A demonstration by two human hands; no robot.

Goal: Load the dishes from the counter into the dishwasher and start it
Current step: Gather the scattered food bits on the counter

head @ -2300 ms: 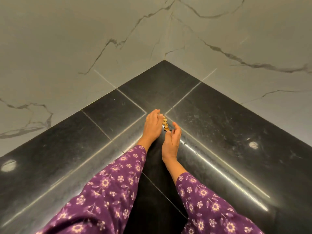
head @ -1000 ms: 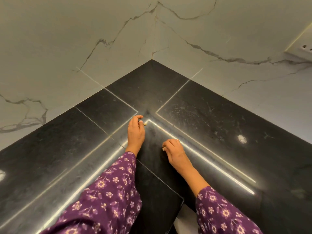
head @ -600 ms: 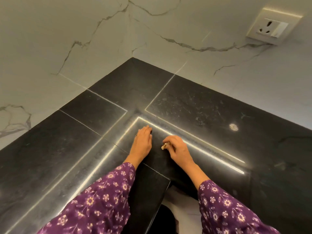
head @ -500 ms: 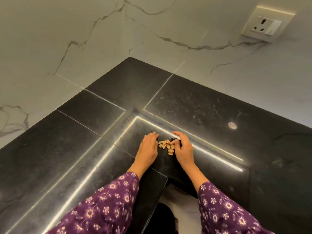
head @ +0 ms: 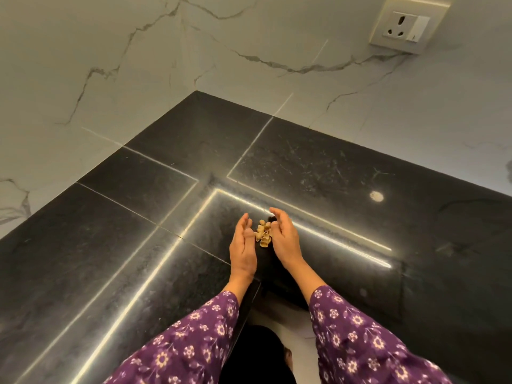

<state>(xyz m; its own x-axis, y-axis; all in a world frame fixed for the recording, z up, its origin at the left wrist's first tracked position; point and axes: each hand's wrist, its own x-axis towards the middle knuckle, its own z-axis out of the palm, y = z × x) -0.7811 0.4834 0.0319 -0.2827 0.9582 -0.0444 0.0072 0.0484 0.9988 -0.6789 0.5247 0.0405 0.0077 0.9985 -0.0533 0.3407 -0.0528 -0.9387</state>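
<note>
Corner of a black stone table [head: 318,167] meeting two white marble-veined walls [head: 83,65]. Near the inner corner of the table edge, a small heap of tan shells [head: 263,235] lies on the stone between the two hands. Left hand [head: 243,245]: palm turned inward, fingers extended, its edge just beside the left side of the heap; the grip is loose and unclosed, holding nothing. Right hand [head: 284,236]: palm turned inward and slightly curved, fingers arched over the far right side of the heap, thumb touching or nearly touching the shells; the grip is likewise unclosed and holds nothing. Both forearms wear purple flowered sleeves [head: 194,342]. A socket [head: 406,24] is set in the right wall, far right. Bright strip reflections run along the table surface. No dishes and no dishwasher appear in this view.
</note>
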